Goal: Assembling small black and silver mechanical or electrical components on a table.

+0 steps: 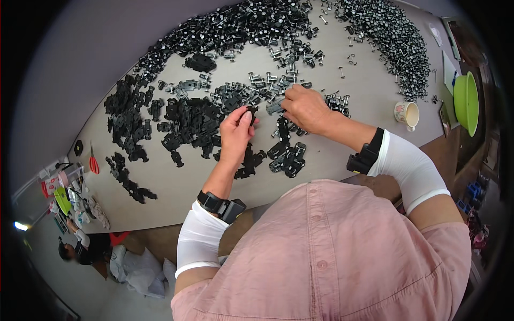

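Observation:
My left hand (235,134) is closed in a pinch on a small black plastic piece (252,111), partly hidden by the fingers. It looks like a toy car chassis. Just to the right, my right hand (308,109) reaches over the parts with its fingers bent together. A grey translucent piece (274,107) lies by its fingertips, and what the fingers hold, if anything, is hidden. Between and beyond my hands are loose wheel axles (257,85), short metal rods with a wheel at each end. A pile of black chassis pieces (193,123) lies left of my left hand.
Big heaps of wheeled axles (235,24) and bare pins (393,43) cover the table's far side. More black pieces (126,117) lie left, near red-handled scissors (93,163). A cup (407,115) and green basin (466,104) stand right. Another person (85,249) sits far left.

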A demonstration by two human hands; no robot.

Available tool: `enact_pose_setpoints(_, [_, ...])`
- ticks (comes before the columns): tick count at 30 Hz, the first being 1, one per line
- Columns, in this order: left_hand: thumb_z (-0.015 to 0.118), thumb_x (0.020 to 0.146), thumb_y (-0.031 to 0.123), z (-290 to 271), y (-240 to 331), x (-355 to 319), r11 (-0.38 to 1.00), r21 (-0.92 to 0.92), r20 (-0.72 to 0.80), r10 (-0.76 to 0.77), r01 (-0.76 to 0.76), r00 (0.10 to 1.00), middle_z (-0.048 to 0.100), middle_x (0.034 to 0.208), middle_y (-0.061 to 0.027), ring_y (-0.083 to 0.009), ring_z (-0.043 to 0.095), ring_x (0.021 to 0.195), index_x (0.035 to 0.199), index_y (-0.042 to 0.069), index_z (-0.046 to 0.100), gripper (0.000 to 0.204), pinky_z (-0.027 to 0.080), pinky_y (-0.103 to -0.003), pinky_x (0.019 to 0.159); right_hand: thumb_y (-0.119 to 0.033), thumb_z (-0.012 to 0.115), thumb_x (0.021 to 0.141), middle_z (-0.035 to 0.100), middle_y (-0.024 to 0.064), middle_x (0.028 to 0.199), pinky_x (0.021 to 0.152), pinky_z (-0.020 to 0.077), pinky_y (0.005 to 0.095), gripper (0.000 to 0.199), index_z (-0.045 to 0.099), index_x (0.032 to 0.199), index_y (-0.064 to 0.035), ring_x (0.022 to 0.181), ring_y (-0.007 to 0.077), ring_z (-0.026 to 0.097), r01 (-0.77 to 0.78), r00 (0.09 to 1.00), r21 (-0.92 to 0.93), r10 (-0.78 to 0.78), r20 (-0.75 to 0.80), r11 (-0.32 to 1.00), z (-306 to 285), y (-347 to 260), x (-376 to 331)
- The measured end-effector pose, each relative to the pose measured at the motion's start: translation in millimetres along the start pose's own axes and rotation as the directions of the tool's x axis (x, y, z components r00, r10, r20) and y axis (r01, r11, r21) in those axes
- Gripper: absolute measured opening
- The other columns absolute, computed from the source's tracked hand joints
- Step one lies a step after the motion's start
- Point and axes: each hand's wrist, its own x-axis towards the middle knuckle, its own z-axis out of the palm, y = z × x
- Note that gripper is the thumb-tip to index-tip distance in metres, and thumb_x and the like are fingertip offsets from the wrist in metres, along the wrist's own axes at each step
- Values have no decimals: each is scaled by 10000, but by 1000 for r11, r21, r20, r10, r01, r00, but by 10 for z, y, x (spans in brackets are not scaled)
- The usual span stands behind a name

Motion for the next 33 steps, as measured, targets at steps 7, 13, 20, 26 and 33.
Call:
enact_pose_setpoints(7, [540,895,25,-121,-43,-44,825,-475,200,-238,307,950,609,939,-135,-148,543,711,1139,-33,537,251,477,-287,624,-75,668,710,577,82,877,776,443,391,216,610,918,-67,889,278,539,139,988,89,-145,59,986,127,57,-36])
enact_pose_setpoints(13, [543,843,-69,-120,-115,-94,905,-340,175,-208,257,963,596,930,-127,-166,587,720,1128,-59,520,285,507,-271,611,46,653,716,572,99,951,746,477,359,357,564,1054,-28,878,280,568,76,997,470,-67,-37,880,23,100,-85])
enact_pose_setpoints(20, [543,855,-54,92,-74,-94,892,-345,275,-202,293,940,587,939,-124,-191,632,737,1131,-49,510,278,530,-266,604,76,626,723,562,79,985,700,497,283,308,613,1011,-32,852,206,593,-4,1000,666,9,-4,746,-91,1,6])
enact_pose_setpoints(26, [553,827,-86,176,28,-89,895,-365,266,-163,256,950,571,934,-105,-164,611,717,1146,-32,518,326,502,-242,586,71,636,719,576,84,955,687,498,268,249,646,946,-31,842,187,599,4,996,624,54,-73,781,-62,30,-29])
enact_pose_setpoints(33, [557,802,-123,207,39,-47,954,-270,218,-72,131,973,566,942,-86,-129,579,699,1150,-28,521,363,465,-220,577,55,595,794,635,90,902,668,530,242,175,642,962,33,750,135,622,-372,900,882,345,266,290,-182,-1,26])
